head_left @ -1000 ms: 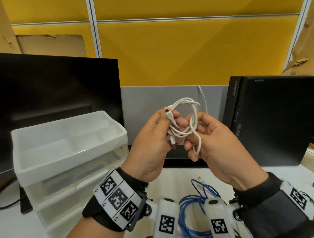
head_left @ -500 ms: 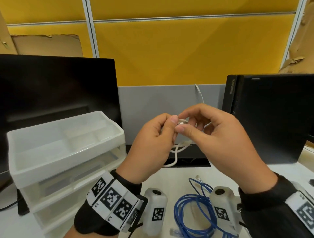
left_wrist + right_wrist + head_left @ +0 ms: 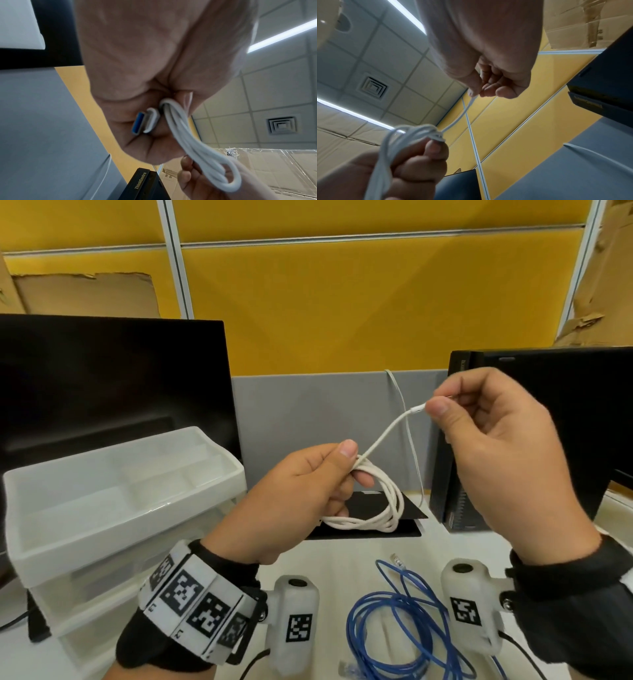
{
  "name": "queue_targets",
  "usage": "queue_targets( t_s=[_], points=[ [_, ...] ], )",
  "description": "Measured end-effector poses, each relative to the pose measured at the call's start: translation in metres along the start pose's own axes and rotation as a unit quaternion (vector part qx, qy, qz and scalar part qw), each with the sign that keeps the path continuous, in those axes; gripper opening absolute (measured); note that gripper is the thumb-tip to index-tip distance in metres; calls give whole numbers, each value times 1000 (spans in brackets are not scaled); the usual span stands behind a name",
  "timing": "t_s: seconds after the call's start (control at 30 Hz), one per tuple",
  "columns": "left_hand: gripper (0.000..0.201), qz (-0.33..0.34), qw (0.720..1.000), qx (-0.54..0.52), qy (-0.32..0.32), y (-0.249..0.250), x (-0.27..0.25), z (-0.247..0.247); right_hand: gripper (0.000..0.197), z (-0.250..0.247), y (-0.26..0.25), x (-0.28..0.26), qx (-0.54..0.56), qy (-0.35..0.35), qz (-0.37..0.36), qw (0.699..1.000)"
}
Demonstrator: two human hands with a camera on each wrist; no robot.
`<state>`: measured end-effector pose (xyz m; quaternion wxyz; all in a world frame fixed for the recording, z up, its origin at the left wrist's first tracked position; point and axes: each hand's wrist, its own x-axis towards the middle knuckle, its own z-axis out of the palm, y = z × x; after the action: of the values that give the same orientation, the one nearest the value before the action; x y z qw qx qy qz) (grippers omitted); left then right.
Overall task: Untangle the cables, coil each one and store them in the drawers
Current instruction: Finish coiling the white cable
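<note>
Cinching the white cable (image 3: 371,510) coil
Left hand (image 3: 301,494) grips the loops, right hand (image 3: 493,440) pinches the plug end; I'd pull slow and keep it snug

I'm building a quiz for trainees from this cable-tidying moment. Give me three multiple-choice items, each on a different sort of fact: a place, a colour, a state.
1. Where does the blue cable lie?
A. in the top tray
B. on the desk, below the hands
C. in the right hand

2. What colour is the cable being held?
A. white
B. black
C. yellow

3. How does the left hand hold the white cable?
A. flat and open under it
B. not touching it
C. gripping the coiled loops

Key: 1 B, it lies loose on the desk in the head view; 2 A, the white cable runs from the coil to the right hand, which pinches its end; 3 C, the fingers are curled round the loops.
</note>
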<state>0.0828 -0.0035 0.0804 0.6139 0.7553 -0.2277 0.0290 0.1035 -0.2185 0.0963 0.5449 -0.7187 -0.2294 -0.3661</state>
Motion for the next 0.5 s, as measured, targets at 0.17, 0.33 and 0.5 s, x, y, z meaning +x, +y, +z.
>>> queue_targets(
  t_s=[0.17, 0.33, 0.5],
  points=[
    [39, 1, 999, 33, 15, 2, -4, -8, 2, 3, 10, 1, -88, -91, 35, 991],
    [41, 30, 988, 110, 105, 1, -1, -5, 13, 11, 9, -7, -180, -132, 7, 975],
    [44, 61, 969, 167, 171, -3, 2, 0, 45, 22, -7, -17, -107, -284, 89, 949]
  ],
)
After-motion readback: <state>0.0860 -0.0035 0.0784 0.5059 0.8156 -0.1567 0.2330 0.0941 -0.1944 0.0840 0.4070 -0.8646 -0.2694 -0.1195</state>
